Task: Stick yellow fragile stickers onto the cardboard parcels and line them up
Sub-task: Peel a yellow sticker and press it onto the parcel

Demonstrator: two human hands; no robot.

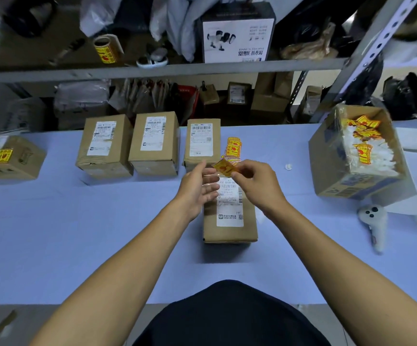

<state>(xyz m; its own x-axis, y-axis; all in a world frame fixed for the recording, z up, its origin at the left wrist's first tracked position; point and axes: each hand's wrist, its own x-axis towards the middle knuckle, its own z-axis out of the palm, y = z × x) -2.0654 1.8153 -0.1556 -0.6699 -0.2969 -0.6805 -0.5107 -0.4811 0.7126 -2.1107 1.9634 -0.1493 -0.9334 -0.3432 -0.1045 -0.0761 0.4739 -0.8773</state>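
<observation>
A cardboard parcel (pixel 229 221) with a white shipping label lies in front of me on the pale blue table (pixel 77 233). Above its far end my right hand (pixel 257 183) pinches a yellow fragile sticker (pixel 224 168). My left hand (pixel 197 188) is beside it with fingers spread; a clear backing film seems to hang between the hands. A strip of yellow stickers (pixel 233 148) lies just behind. Three parcels (pixel 103 146) (pixel 155 143) (pixel 202 143) stand in a row at the back. A parcel bearing a yellow sticker (pixel 7 157) sits at the far left.
An open carton (pixel 332 166) of sticker scraps and white backing stands at the right. A white controller (pixel 374 221) lies beside it. A metal shelf (pixel 152 69) above the table holds a sticker roll (pixel 106 49) and a printed box (pixel 236 33).
</observation>
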